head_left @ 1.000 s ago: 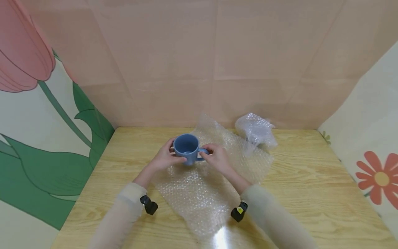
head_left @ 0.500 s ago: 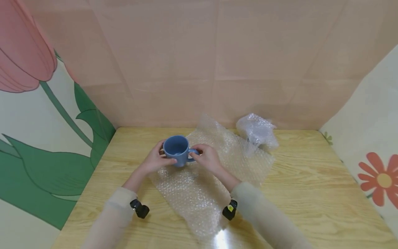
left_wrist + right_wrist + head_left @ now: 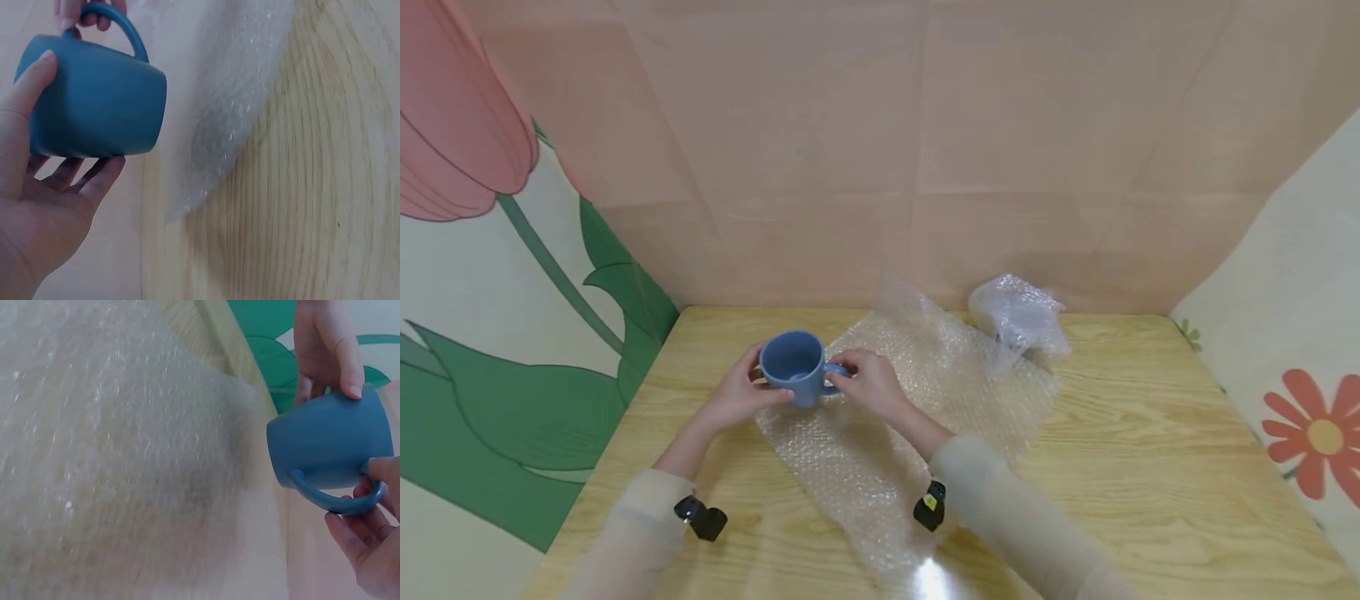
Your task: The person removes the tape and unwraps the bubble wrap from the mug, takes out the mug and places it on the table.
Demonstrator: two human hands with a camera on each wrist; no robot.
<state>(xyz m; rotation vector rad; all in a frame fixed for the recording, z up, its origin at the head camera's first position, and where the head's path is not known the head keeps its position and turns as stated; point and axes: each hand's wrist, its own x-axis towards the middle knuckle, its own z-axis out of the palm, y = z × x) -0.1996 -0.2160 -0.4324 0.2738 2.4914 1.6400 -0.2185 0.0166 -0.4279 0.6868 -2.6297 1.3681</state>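
A blue mug [image 3: 806, 387] is held up between both hands, above the left edge of a bubble wrap sheet [image 3: 880, 467]. The left hand [image 3: 735, 394] grips the mug's body from the left, thumb on the near side and fingers around the other, as the left wrist view shows on the mug [image 3: 100, 100]. On the other side, the right hand [image 3: 874, 385] pinches the mug's handle [image 3: 331, 501], its fingers through and under the loop. The mug's mouth faces up towards the head camera, and nothing shows inside it.
Behind the sheet, at the back right of the wooden table [image 3: 1150, 433], sits a crumpled bubble-wrapped bundle [image 3: 1018, 312]; its contents are unclear. A pinkish cloth wall [image 3: 917, 150] stands at the table's back edge. Printed panels with flowers flank both sides.
Both hands have carried the mug leftward, from over the middle of the bubble wrap towards its left edge. The sheet and the wrapped bundle stay where they were.
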